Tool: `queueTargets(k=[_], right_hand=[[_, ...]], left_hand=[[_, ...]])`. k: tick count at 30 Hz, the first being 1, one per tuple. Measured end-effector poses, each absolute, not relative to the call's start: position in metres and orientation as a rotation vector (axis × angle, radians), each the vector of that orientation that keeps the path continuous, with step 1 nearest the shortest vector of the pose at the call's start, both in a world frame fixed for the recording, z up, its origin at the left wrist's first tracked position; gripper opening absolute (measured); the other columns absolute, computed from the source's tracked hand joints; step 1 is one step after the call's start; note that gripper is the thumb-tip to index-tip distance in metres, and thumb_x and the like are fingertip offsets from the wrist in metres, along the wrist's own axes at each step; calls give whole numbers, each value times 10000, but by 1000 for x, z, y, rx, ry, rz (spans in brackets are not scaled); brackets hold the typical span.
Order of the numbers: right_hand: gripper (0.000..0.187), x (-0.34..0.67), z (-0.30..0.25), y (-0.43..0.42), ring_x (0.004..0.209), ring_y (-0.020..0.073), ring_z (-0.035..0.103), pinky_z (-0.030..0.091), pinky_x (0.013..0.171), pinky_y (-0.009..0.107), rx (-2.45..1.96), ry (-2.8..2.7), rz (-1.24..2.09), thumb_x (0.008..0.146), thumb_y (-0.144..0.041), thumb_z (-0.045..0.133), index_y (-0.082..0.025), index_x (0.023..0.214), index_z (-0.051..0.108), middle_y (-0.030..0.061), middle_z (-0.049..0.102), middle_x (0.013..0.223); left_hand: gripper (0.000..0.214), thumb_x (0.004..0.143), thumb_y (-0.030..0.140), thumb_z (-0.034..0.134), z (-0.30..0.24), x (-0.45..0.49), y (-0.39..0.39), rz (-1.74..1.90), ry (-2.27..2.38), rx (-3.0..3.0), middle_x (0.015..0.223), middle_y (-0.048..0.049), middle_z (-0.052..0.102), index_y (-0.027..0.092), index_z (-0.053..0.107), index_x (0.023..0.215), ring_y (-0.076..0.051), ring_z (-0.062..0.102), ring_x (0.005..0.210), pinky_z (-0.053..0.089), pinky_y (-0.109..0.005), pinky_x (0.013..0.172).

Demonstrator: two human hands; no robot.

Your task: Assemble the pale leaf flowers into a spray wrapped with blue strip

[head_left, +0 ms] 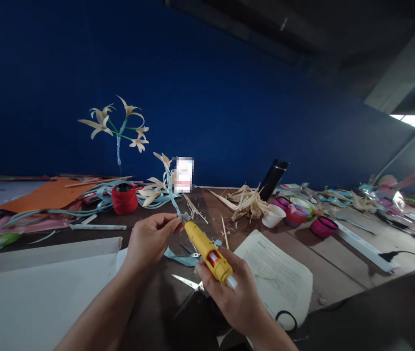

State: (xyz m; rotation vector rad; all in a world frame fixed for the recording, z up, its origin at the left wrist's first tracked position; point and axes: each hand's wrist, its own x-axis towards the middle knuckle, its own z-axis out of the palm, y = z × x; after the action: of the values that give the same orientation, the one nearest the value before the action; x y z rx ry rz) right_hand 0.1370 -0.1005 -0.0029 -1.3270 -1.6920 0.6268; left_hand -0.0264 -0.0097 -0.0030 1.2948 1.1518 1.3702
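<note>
Between the thumb and fingers of my left hand (154, 239) is the lower end of an artificial flower stem (173, 197), wrapped in light blue. Its cream petals (153, 187) point up and to the left. My right hand (232, 287) is wrapped around a yellow glue gun (207, 248) with a clear glue stick (231, 282) showing at its back. The gun's nozzle (185, 217) is at the stem's lower end; whether they touch I cannot tell. Scissors (188, 282) lie open below the gun, partly behind my right hand.
A finished-looking flower spray (119, 131) stands in a red-wrapped holder (124, 199). Dried husk strips (248, 201), a black bottle (273, 179), a white cup (273, 216) and a power strip (364, 246) lie rightward. A printed sheet (276, 278) is beside my right hand, white board (42, 297) at left.
</note>
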Motion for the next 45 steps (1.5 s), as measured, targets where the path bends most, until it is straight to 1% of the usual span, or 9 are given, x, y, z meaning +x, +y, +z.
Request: queueTargets(k=[7, 12, 16, 25, 31, 35, 39, 45], right_hand=[[160, 135, -5, -101, 516, 103, 470, 399, 469, 189, -1313, -1642, 603, 771, -298, 583, -170, 691, 531, -15, 518, 585], [181, 135, -5, -102, 499, 87, 400, 363, 448, 179, -1306, -1632, 630, 770, -285, 583, -176, 661, 487, -36, 442, 571], [196, 137, -5, -102, 508, 87, 385, 354, 454, 181, -1313, -1664, 634, 768, -273, 587, -180, 651, 460, -39, 414, 573], [204, 138, -9, -103, 512, 89, 386, 359, 458, 181, -1340, -1637, 667, 781, -306, 583, -184, 674, 460, -39, 417, 585], [198, 138, -8, -100, 530, 99, 418, 377, 479, 192, -1340, -1634, 662, 787, -329, 575, -172, 702, 490, -23, 451, 596], [207, 139, -6, -99, 529, 96, 409, 362, 476, 190, -1342, -1653, 659, 793, -329, 571, -173, 689, 483, -27, 444, 591], [200, 138, -6, -99, 521, 92, 404, 356, 477, 191, -1332, -1652, 626, 785, -317, 581, -172, 685, 486, -32, 434, 587], [199, 137, -8, -99, 523, 92, 396, 359, 480, 191, -1336, -1631, 639, 782, -313, 582, -174, 682, 481, -32, 431, 588]], left_hand=[[260, 645, 382, 680, -1, -27, -12, 1377, 1166, 1302, 690, -19, 712, 156, 705, 771, -131, 626, 653, 486, -213, 637], [277, 665, 408, 658, -4, -28, -10, 1355, 1205, 1371, 706, -20, 715, 168, 706, 796, -142, 633, 664, 486, -223, 644], [270, 667, 406, 655, -6, -28, -9, 1377, 1193, 1379, 734, -22, 721, 175, 711, 797, -141, 632, 664, 488, -228, 662], [270, 670, 410, 657, -6, -28, -10, 1368, 1189, 1371, 702, -13, 717, 179, 708, 800, -138, 639, 657, 494, -229, 662], [269, 612, 392, 706, -1, -25, -12, 1375, 1096, 1213, 697, -13, 718, 164, 705, 755, -143, 649, 680, 501, -231, 680], [269, 586, 384, 723, 5, -24, -15, 1364, 1138, 1194, 656, -13, 710, 152, 705, 720, -145, 648, 660, 502, -217, 651], [284, 600, 397, 709, 5, -24, -14, 1362, 1142, 1243, 667, -17, 713, 159, 710, 754, -148, 647, 666, 501, -223, 652], [242, 627, 364, 696, 4, -25, -14, 1364, 1147, 1239, 682, -13, 712, 157, 704, 753, -134, 639, 664, 495, -210, 652]])
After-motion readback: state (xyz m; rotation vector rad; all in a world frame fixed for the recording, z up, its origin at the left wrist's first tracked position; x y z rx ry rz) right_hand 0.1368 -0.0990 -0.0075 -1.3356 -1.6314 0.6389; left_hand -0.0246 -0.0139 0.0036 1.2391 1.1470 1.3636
